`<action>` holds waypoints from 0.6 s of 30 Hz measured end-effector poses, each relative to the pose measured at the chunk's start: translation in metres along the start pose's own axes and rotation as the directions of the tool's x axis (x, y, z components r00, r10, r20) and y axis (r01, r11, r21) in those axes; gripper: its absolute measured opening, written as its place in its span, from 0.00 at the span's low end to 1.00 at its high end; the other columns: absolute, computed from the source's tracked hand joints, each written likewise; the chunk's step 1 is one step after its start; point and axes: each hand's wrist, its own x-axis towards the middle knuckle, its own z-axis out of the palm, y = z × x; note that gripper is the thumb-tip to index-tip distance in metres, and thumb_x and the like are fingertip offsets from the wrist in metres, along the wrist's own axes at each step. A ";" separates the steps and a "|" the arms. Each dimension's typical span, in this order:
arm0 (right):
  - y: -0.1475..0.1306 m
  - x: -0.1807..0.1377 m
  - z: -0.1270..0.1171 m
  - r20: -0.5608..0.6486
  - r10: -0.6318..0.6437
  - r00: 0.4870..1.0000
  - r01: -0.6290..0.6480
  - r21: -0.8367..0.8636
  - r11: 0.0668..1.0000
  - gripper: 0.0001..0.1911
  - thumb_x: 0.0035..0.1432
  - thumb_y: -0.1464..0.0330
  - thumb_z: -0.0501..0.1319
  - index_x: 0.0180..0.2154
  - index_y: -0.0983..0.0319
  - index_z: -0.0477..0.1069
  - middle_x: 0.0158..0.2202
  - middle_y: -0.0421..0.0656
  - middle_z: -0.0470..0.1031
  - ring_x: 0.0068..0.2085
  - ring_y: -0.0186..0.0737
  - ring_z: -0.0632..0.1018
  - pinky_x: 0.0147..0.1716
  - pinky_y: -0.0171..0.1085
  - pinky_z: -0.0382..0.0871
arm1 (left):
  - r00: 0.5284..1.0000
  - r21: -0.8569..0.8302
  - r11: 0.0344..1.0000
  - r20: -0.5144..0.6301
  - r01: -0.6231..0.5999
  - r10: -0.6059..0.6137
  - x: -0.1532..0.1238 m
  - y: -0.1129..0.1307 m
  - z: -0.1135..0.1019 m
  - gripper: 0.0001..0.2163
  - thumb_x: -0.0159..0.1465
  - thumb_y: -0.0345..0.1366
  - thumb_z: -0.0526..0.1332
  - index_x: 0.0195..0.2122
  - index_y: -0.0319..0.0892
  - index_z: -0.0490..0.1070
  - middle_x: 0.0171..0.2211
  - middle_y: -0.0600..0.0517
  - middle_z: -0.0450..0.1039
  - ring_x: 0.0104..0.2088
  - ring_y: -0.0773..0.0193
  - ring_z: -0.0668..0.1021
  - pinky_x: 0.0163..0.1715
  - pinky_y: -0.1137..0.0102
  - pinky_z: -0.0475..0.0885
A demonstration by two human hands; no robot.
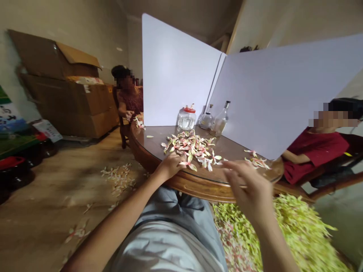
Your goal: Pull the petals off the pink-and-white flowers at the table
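My left hand (171, 166) rests at the near edge of the round wooden table (159, 164). Its fingers are closed around a pink-and-white flower (189, 163) with long pale petals. Just beyond it lies a loose heap of similar flowers (190, 143) on the glass top. My right hand (251, 185) hangs over the table's near right edge, apart from the heap. Its fingers are bent and smeared by motion, so I cannot make out whether anything is between them.
Behind the heap stand a red-lidded jar (187, 118) and two glass bottles (219, 121), before white divider boards (181, 75). One person (129, 94) sits left, another (317, 151) right. Yellow-green plant pieces (303, 230) pile up below right; fallen flowers (119, 179) and cardboard boxes (68, 102) are left.
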 end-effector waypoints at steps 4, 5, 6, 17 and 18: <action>0.008 0.013 0.057 0.111 -0.005 0.994 0.014 -0.086 0.996 0.13 0.71 0.65 0.57 0.49 0.63 0.76 0.46 0.52 0.80 0.45 0.50 0.77 0.46 0.47 0.73 | 0.998 -0.017 0.999 -0.057 -0.030 0.029 0.001 0.002 0.000 0.04 0.66 0.34 0.66 0.36 0.41 0.80 0.34 0.50 0.80 0.38 0.60 0.77 0.41 0.68 0.71; 0.009 0.014 0.069 0.141 0.002 0.990 0.012 -0.105 0.994 0.13 0.70 0.65 0.57 0.48 0.63 0.76 0.45 0.51 0.81 0.44 0.51 0.77 0.46 0.47 0.73 | 0.996 -0.026 0.999 -0.080 -0.036 0.034 0.000 0.004 0.000 0.04 0.66 0.33 0.65 0.37 0.41 0.80 0.34 0.50 0.80 0.39 0.60 0.76 0.42 0.68 0.71; 0.010 0.013 0.079 0.165 0.014 0.986 0.005 -0.116 0.993 0.12 0.70 0.65 0.57 0.48 0.63 0.76 0.43 0.51 0.81 0.43 0.51 0.77 0.45 0.46 0.72 | 0.994 -0.033 0.999 -0.101 -0.043 0.039 -0.001 0.007 0.000 0.04 0.67 0.33 0.65 0.38 0.41 0.80 0.34 0.49 0.80 0.39 0.60 0.76 0.42 0.68 0.71; 0.020 -0.002 0.102 0.223 0.075 0.972 -0.037 -0.170 0.985 0.12 0.70 0.64 0.55 0.47 0.64 0.73 0.27 0.46 0.76 0.25 0.46 0.77 0.25 0.37 0.62 | 0.991 0.048 0.996 -0.109 -0.071 0.076 0.001 0.030 -0.006 0.06 0.68 0.35 0.63 0.43 0.43 0.79 0.39 0.52 0.80 0.42 0.63 0.77 0.46 0.71 0.73; 0.020 -0.003 0.103 0.228 0.082 0.970 -0.041 -0.175 0.984 0.12 0.70 0.65 0.54 0.45 0.63 0.74 0.26 0.46 0.76 0.25 0.45 0.77 0.24 0.36 0.61 | 0.993 0.054 0.996 -0.093 -0.073 0.078 0.001 0.030 -0.007 0.07 0.68 0.35 0.64 0.44 0.42 0.79 0.40 0.51 0.80 0.43 0.62 0.77 0.47 0.70 0.73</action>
